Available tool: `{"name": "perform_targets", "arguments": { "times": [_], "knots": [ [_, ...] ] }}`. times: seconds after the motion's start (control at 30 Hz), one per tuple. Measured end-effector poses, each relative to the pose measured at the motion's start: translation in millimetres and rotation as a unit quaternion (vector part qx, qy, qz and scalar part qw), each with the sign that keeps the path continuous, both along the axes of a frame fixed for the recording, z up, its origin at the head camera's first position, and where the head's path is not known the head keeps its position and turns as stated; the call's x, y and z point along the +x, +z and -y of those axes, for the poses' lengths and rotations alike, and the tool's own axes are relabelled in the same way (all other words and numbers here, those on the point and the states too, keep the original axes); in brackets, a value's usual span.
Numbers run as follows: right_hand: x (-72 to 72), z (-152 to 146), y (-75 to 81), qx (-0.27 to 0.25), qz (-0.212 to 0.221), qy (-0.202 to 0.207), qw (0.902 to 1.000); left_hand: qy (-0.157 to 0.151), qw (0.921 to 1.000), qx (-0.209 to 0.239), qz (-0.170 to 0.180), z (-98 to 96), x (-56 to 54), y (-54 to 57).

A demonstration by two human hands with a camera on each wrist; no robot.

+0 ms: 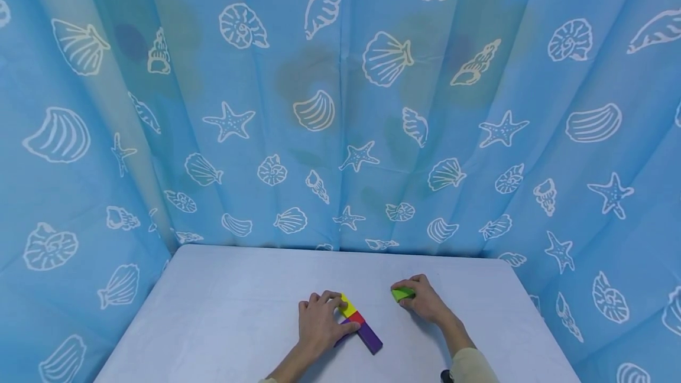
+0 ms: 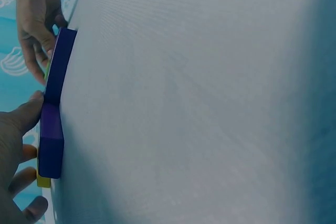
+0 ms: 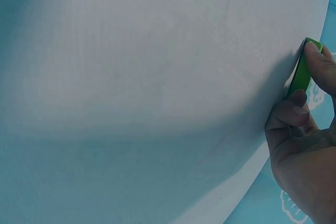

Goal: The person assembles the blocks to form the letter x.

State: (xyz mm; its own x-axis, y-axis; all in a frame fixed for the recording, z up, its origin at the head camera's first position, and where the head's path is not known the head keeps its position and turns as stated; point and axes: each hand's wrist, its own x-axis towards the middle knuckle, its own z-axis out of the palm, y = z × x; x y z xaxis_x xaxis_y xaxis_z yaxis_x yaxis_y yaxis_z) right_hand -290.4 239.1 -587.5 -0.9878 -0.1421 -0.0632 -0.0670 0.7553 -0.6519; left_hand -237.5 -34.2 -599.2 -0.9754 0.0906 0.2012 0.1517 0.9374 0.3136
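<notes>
On the white table, my left hand holds a small group of coloured blocks, fingers at the yellow block and thumb by the red block. A long purple block continues the line toward the front right. A second purple block branches off to the left, partly covered by the thumb. To the right and apart from these, my right hand pinches a green block between thumb and fingers. The right wrist view shows that green block upright along its length in the fingers.
The white table runs back to a blue curtain with white shell and starfish prints, which also hangs along both sides. A dark band shows at the right sleeve.
</notes>
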Motion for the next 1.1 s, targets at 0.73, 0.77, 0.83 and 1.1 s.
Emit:
{"name": "perform_targets", "arguments": {
  "times": [0.73, 0.77, 0.83, 1.1],
  "knots": [
    [2.5, 2.9, 1.4, 0.000, -0.002, -0.007, 1.0000, 0.005, 1.0000, 0.002, 0.000, -1.1, -1.1, -2.8],
    [2.3, 2.9, 1.2, -0.002, -0.001, -0.006, 1.0000, 0.005, 1.0000, 0.003, 0.000, -1.0, -1.2, -2.8],
    [1.4, 2.9, 0.2, -0.002, 0.000, -0.006, 1.0000, 0.004, 1.0000, 0.004, 0.002, -0.9, -1.2, -2.8],
    [-1.4, 2.8, -0.7, -0.004, 0.000, -0.005, 1.0000, 0.001, 1.0000, 0.006, 0.002, -0.3, -1.5, -2.5]
  ]
}}
